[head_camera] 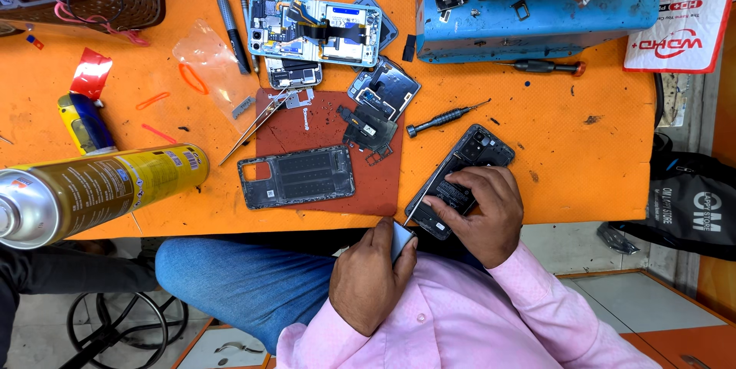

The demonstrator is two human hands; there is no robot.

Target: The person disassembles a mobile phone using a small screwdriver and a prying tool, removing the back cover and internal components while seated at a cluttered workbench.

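Right hand (479,212) presses down flat on the opened black phone (460,181) at the near edge of the orange surface (583,154), fingers spread, gripping nothing. Left hand (372,277) is closed on a thin pry card (402,240), its tip at the phone's near end. Risk: the phone overhangs that edge, so a slip could tip it off; a card pushed too deep could nick the battery.
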